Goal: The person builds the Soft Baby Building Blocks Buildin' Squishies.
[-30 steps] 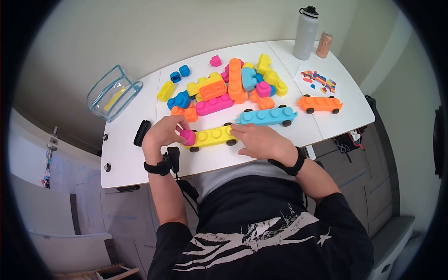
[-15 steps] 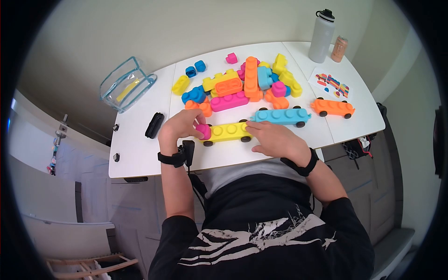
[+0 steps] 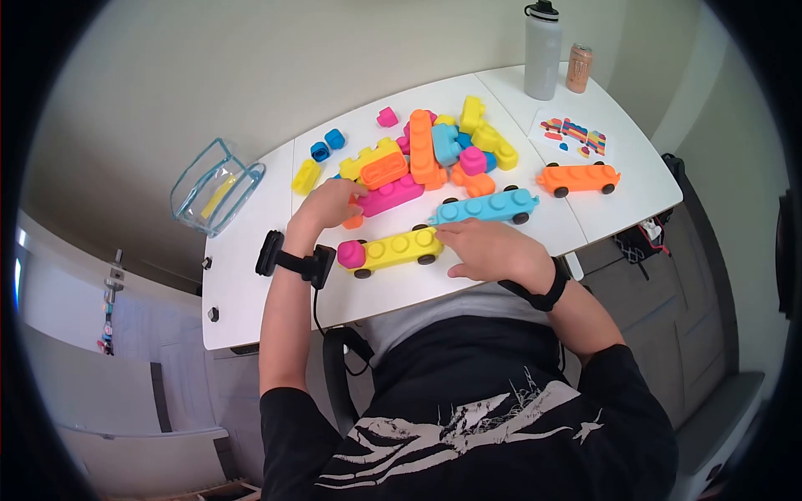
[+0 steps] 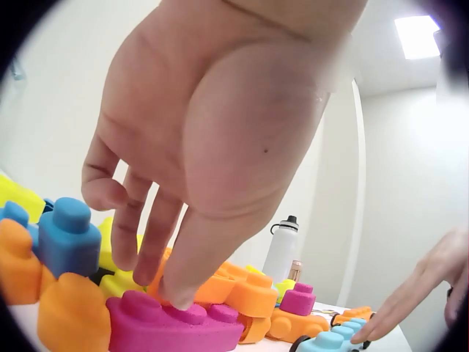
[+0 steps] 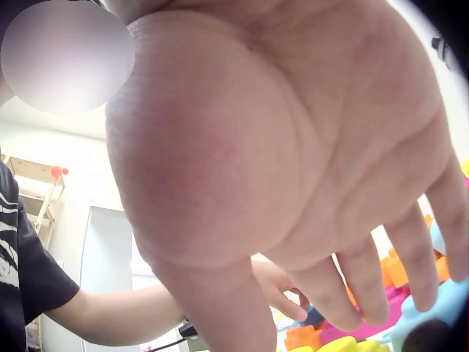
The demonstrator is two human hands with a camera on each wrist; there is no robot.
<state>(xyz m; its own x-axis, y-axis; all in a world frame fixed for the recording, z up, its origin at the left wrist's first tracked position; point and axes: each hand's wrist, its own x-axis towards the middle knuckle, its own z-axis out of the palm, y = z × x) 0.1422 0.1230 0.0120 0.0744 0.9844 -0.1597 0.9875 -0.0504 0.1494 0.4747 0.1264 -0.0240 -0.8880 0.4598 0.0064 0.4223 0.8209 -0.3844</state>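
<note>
My left hand (image 3: 328,206) reaches over the near left of the block pile, fingers loosely bent and holding nothing. In the left wrist view its thumb tip overlaps the long pink block (image 4: 168,330), beside a blue block (image 4: 69,238) and an orange block (image 4: 73,315). A yellow wheeled car (image 3: 393,250) stands in front, with a pink block (image 3: 351,254) on its left end. My right hand (image 3: 493,250) has its fingers extended, the tips at the right end of the yellow car. Just behind those fingers stands a light blue wheeled car (image 3: 484,206).
An orange wheeled car (image 3: 579,178) stands to the right, near a picture sheet (image 3: 572,138). Behind are a grey bottle (image 3: 543,58) and a can (image 3: 579,68). To the left lies a clear bag (image 3: 215,190). Two blue blocks (image 3: 334,139) sit behind the pile.
My left hand has let go of the pink block, now on the yellow car's left end, and has moved back to the pile. My right hand has stayed at the yellow car's right end.
</note>
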